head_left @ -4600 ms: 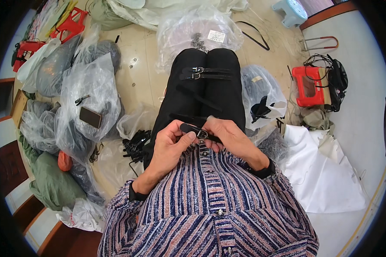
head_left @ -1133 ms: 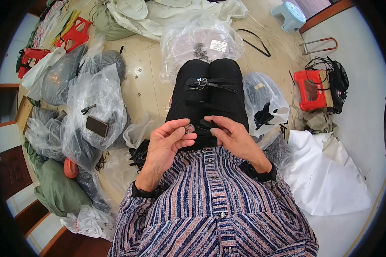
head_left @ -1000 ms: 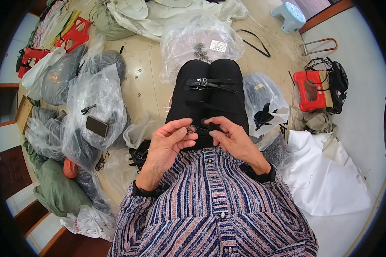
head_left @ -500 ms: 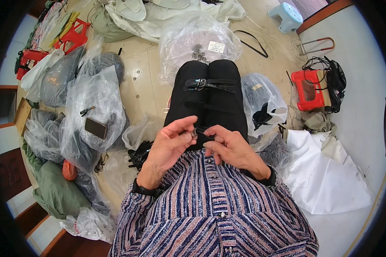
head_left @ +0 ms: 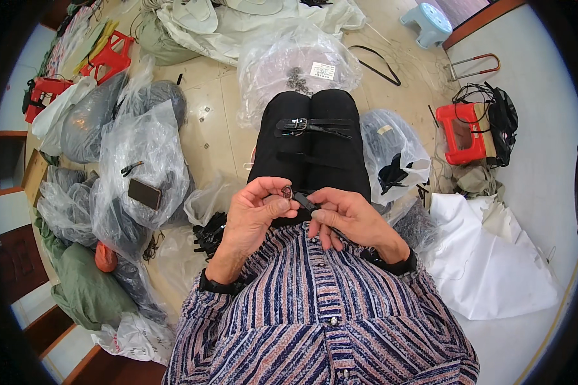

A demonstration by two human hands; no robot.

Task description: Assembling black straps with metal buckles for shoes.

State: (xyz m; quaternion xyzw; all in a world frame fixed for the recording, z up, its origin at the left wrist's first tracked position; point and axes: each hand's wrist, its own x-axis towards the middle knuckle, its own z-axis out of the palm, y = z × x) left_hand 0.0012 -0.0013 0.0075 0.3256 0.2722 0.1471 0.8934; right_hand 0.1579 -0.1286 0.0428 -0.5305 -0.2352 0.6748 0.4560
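Above my lap, my left hand (head_left: 255, 215) pinches a small metal buckle (head_left: 288, 192) between thumb and forefinger. My right hand (head_left: 353, 221) is closed on a thin black strap (head_left: 306, 202), whose tip points at the buckle. Whether strap and buckle touch cannot be made out. Across my black-trousered thighs lie black straps with a silver buckle (head_left: 297, 126) at their left end. A further dark strip (head_left: 295, 156) rests nearer to me, hard to tell from the trousers. Loose metal buckles (head_left: 296, 79) are heaped on a see-through plastic bag (head_left: 260, 86) beyond my knees.
Filled plastic bags (head_left: 151, 131) crowd the floor at left, with a phone (head_left: 144, 194) on one. A bundle of black straps (head_left: 210, 234) sits by my left wrist. At right are a bag with black pieces (head_left: 392, 173), a red stool (head_left: 455, 151) and white sheeting (head_left: 481, 263).
The black strap's end now shows between my hands, pointing toward the buckle. My left fingers have turned the buckle so its ring shows. My right hand has shifted slightly right and down.
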